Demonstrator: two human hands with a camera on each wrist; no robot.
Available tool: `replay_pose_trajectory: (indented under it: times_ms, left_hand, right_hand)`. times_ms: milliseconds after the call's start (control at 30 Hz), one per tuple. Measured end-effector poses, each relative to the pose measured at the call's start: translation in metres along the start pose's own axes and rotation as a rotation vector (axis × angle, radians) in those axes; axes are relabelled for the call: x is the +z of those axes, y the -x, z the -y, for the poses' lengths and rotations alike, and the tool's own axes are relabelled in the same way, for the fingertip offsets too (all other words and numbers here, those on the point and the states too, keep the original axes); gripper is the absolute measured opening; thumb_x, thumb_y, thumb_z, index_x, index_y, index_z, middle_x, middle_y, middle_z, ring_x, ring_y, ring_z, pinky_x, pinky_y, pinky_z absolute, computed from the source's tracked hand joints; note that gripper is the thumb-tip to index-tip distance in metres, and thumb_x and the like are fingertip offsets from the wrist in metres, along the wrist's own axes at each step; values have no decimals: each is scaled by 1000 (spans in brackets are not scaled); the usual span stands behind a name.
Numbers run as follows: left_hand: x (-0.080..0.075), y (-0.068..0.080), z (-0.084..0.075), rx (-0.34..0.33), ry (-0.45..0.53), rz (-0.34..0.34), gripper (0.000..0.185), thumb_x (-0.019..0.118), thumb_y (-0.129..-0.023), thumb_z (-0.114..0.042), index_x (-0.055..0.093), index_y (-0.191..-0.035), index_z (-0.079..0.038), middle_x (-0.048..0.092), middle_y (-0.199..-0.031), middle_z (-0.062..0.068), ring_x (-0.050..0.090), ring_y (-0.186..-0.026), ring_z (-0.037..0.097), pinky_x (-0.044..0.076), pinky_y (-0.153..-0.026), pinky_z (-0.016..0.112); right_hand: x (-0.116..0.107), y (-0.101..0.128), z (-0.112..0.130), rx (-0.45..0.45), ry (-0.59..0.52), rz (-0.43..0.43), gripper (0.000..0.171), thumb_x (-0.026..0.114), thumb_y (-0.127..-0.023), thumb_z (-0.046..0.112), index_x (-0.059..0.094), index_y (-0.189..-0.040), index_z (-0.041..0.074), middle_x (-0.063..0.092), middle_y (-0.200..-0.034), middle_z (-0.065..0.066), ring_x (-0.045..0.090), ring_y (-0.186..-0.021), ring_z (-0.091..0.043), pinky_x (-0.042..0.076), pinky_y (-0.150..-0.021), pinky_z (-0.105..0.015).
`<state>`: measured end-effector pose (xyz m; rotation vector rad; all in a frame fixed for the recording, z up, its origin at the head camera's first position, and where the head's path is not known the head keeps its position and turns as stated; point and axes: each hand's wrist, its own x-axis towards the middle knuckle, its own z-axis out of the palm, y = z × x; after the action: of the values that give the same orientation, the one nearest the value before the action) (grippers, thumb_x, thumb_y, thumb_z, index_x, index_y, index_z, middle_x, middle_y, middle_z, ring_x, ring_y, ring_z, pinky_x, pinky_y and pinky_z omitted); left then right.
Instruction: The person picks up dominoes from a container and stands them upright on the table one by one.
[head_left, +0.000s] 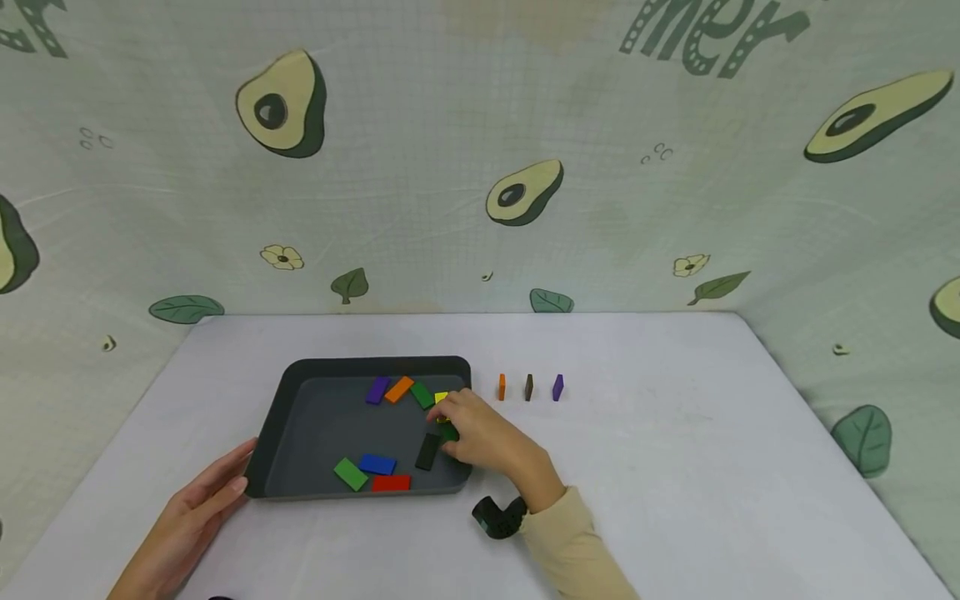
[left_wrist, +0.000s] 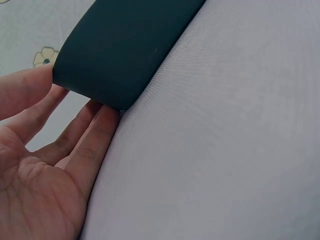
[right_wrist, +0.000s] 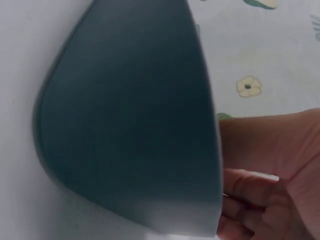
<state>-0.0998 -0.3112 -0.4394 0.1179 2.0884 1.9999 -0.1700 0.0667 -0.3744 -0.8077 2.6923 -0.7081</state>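
A dark grey tray holds several coloured rectangular blocks. My left hand grips its near left corner, thumb at the rim and fingers against the outer side and bottom edge in the left wrist view. Over the tray's right wall reaches my right hand, its bent fingers down among a yellow block, a dark green block and a black block. The tray wall hides those fingertips in the right wrist view, so whether they pinch a block cannot be seen.
Right of the tray, an orange block, a brown block and a purple block stand upright in a spaced row. Inside the tray lie a blue block, a red block and others. A patterned cloth hangs behind the white table.
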Motion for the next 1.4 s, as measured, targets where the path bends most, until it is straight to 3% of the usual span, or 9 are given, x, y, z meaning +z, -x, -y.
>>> replay_pose_trajectory:
  times_ms: [300,433,633,1167,1400]
  left_hand:
    - [-1,1,-2,2,9,14,51,38,-101,-9,22,-149,-10,43,-131,-27,42,-115,-18,42,-85,6]
    - [-1,0,-1,-28,-2,-11,51,41,-100,-12,23,-148,-12,43,-129,-28,42,-113,-19,43,-84,6]
    - [0,1,-2,3,9,3,51,40,-100,-9,22,-148,-10,43,-130,-27,42,-115,-18,43,-86,6]
    - [0,0,0,10,-14,-24,51,41,-100,-10,24,-148,-10,43,-128,-28,42,-113,-19,42,-84,5]
    - [1,1,-1,6,-31,-29,51,41,-100,-11,24,-148,-10,42,-128,-28,42,-113,-19,42,-84,5]
  right_hand:
    - [5,-1,5,-13,172,10,32,69,-78,5,61,-109,14,56,-104,2,45,-100,-13,40,-92,-27]
    - [6,-1,6,-21,229,7,32,70,-78,5,62,-107,14,57,-104,2,46,-101,-13,39,-94,-27]
    - [8,-1,7,-19,291,20,32,71,-78,7,62,-108,14,57,-106,2,46,-102,-13,39,-91,-26]
    - [11,-1,8,-17,341,5,35,73,-77,9,61,-109,16,57,-107,1,48,-101,-14,40,-91,-27]
    - [12,-1,10,-45,354,-17,37,76,-76,17,59,-109,16,54,-103,2,49,-96,-13,38,-88,-26]
